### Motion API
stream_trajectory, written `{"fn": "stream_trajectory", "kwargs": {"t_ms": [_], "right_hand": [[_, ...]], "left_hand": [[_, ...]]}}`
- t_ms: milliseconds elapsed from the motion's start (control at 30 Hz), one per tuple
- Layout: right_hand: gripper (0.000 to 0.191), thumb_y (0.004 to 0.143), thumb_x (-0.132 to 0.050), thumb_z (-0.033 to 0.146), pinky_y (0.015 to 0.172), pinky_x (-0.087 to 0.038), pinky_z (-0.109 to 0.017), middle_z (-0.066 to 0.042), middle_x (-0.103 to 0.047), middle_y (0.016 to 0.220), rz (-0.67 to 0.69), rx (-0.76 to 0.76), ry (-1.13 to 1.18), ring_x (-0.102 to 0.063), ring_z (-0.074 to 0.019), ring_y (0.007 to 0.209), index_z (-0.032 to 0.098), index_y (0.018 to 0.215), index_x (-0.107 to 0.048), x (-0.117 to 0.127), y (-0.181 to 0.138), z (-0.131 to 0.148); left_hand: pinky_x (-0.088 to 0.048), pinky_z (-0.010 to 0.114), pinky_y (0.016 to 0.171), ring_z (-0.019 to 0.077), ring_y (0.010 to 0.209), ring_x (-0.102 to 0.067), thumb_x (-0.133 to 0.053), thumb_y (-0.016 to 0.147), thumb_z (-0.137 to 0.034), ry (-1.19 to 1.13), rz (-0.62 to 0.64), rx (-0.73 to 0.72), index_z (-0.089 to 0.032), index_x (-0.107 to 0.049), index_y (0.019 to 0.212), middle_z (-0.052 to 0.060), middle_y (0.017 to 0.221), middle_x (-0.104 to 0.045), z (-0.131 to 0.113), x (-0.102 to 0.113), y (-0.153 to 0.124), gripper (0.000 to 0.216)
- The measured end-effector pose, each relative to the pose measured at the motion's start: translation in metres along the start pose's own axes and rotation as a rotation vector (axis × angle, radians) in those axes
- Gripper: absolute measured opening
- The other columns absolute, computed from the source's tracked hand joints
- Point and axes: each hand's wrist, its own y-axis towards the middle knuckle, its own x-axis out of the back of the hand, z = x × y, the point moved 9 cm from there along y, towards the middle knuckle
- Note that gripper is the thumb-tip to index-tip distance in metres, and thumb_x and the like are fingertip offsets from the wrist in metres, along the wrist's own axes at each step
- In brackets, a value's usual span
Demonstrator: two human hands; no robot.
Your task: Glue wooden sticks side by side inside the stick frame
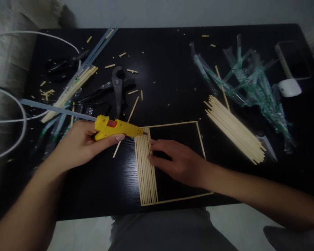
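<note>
My left hand (81,143) is wrapped round a yellow glue gun (117,128), with a long translucent glue stick (57,109) jutting from its back. The gun's nozzle is at the upper end of a row of thin wooden sticks (145,167). These lie side by side across the left part of a rectangular stick frame (202,143). Inside the frame, my right hand (181,160) has its thumb and fingers stretched out and apart, fingertips resting on the row's right edge. Whether they pinch a single stick does not show.
Black pliers (117,87), stick offcuts and a second cutting tool (63,64) lie at the back left. On the right are a bundle of sticks (235,132), a blade (268,148), crumpled plastic wrappers (258,80), a phone (294,59) and a white case (289,88). A white cable (23,118) loops at left.
</note>
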Motion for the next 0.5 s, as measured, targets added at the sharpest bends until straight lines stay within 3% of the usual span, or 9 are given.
{"fn": "stream_trajectory", "kwargs": {"t_ms": [133, 400, 500], "right_hand": [[0.025, 0.114, -0.064, 0.031, 0.117, -0.063, -0.052, -0.01, -0.081, 0.137, 0.031, -0.005, -0.027, -0.075, -0.0276, 0.136, 0.024, 0.135, -0.076, -0.0026, 0.0, -0.0002], [0.025, 0.114, -0.065, 0.032, 0.116, -0.064, -0.048, -0.01, -0.082, 0.136, -0.013, 0.005, 0.004, -0.076, -0.0259, 0.134, 0.022, 0.135, -0.074, 0.0009, 0.0007, 0.0007], [0.027, 0.114, -0.065, 0.032, 0.117, -0.063, -0.049, -0.01, -0.082, 0.136, -0.002, 0.005, -0.001, -0.076, -0.0261, 0.135, 0.022, 0.137, -0.074, 0.0002, 0.0001, 0.0002]], "left_hand": [[-0.054, 0.021, 0.048, 0.0157, 0.058, -0.072, -0.084, 0.086, -0.049, 0.013, -0.101, -0.001, -0.024, -0.09, 0.088, 0.004, 0.081, -0.084, 0.0012, 0.0048, 0.0008, 0.026], [-0.064, 0.025, 0.065, 0.0202, 0.075, -0.081, -0.086, 0.088, -0.047, 0.007, -0.11, -0.017, -0.024, -0.091, 0.107, 0.006, 0.1, -0.088, -0.0038, -0.0006, -0.0001, 0.031], [-0.062, 0.024, 0.06, 0.0195, 0.071, -0.08, -0.084, 0.088, -0.048, 0.026, -0.094, -0.014, -0.025, -0.091, 0.106, 0.005, 0.099, -0.088, -0.0021, 0.001, -0.0006, 0.03]]}}
